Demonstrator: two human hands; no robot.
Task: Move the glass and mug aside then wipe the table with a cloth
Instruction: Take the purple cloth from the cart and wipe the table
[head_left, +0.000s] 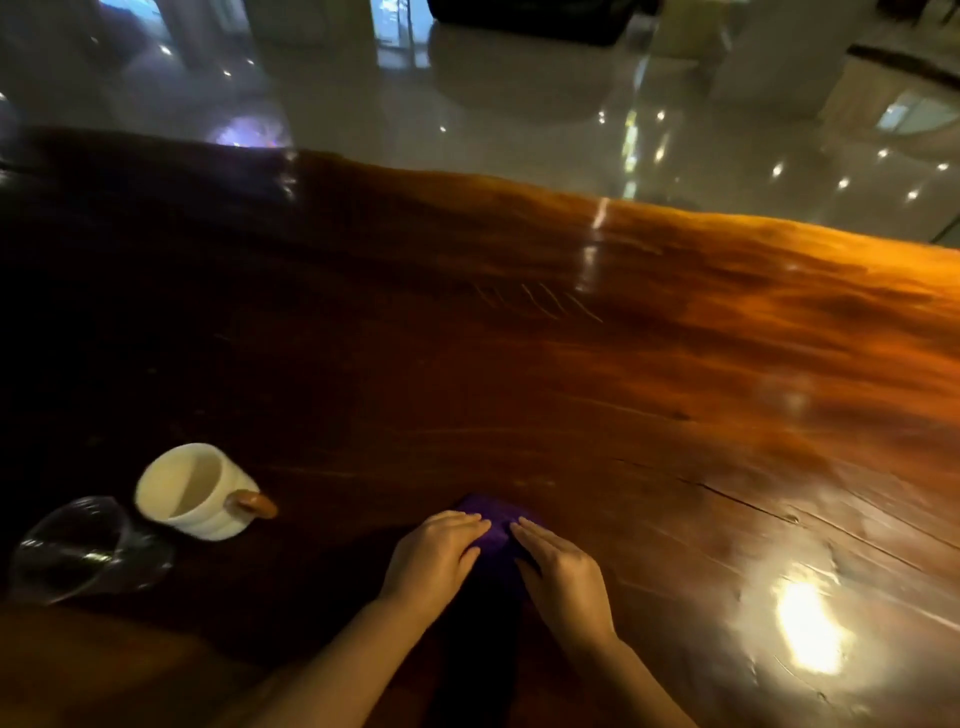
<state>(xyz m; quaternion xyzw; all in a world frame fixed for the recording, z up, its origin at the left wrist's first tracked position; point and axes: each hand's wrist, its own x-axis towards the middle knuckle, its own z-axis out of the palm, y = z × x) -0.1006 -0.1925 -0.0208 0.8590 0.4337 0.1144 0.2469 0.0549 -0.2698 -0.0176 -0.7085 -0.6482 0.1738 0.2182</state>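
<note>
A purple cloth (493, 525) lies on the dark wooden table (571, 374) near its front edge. My left hand (434, 558) and my right hand (558, 569) both rest flat on the cloth, side by side, fingers straight and pointing away from me. Most of the cloth is hidden under them. A cream mug (195, 491) with a brown handle stands at the left. A clear glass (83, 551) stands just left of the mug, near the table's front edge.
The table's far edge runs diagonally from upper left to right, with glossy pale floor (519, 114) beyond it. A bright light reflection (808, 629) glares on the tabletop at the lower right. The picture is blurred by motion.
</note>
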